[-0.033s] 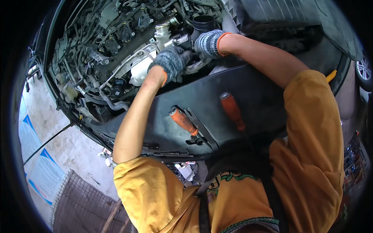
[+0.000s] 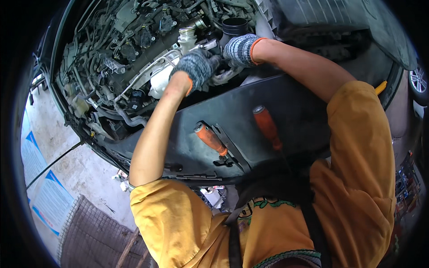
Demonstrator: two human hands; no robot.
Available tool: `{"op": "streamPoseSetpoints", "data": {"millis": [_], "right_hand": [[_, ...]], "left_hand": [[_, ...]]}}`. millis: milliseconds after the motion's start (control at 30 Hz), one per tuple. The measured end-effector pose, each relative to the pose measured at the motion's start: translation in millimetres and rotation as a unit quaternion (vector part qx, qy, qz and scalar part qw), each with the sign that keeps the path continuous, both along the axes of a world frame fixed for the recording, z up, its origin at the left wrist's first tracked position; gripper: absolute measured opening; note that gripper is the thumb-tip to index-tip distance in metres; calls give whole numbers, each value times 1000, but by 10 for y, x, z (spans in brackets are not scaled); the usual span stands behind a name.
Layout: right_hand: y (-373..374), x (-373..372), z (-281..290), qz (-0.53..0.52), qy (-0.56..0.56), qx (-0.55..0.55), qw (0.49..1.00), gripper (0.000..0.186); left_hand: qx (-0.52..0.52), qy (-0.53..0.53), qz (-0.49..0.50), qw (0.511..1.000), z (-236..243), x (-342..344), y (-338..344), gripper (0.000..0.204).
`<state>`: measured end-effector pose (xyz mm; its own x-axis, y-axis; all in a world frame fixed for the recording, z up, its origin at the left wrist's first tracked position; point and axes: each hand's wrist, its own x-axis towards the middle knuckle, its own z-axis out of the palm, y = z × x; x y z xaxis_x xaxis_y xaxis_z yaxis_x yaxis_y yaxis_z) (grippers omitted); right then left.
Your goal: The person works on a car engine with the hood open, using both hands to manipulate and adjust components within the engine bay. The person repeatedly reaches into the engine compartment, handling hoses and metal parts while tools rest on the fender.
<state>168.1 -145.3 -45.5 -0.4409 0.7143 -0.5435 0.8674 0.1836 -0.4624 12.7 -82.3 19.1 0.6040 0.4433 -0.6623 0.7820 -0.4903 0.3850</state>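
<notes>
My left hand [image 2: 195,71], in a grey knit glove, curls among metal fittings in the engine bay, between a pale silver housing [image 2: 160,84] and a curved pipe [image 2: 221,78]. A silver neck [image 2: 187,38] stands just above it. Beside it on the right, my right hand [image 2: 241,50], gloved alike, has bent fingers at a metal fitting [image 2: 208,44], below a round black duct [image 2: 234,27]. What the fingers of either hand hold is hidden.
On the dark front panel [image 2: 187,118] lie two orange-handled screwdrivers [image 2: 208,136] [image 2: 267,125] and a long dark tool [image 2: 234,149]. Hoses [image 2: 132,120] fill the left engine bay. A mat [image 2: 85,232] and printed sheets [image 2: 49,201] lie on the floor at left.
</notes>
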Motion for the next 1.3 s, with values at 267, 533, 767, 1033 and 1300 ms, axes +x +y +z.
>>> {"op": "streamPoseSetpoints", "data": {"millis": [267,533,767,1033,1300], "right_hand": [[-12,-51,168,-197,83,-14,977,34],[23,-34,-148,-179,65,-32,981,30],[-25,-73,-7,-205,50,9,977,26],[-102,-54,-62,-204,36,-13,978,23],[-100,-65,-156,-253,34,-11,967,23]], "left_hand": [[-10,-30,-109,993,-2,308,290,36],[121,-48,-101,986,-30,335,173,42],[148,-7,-150,978,-52,383,194,37],[139,5,-122,983,-157,427,243,45],[97,-27,-105,989,-170,420,329,45]]}}
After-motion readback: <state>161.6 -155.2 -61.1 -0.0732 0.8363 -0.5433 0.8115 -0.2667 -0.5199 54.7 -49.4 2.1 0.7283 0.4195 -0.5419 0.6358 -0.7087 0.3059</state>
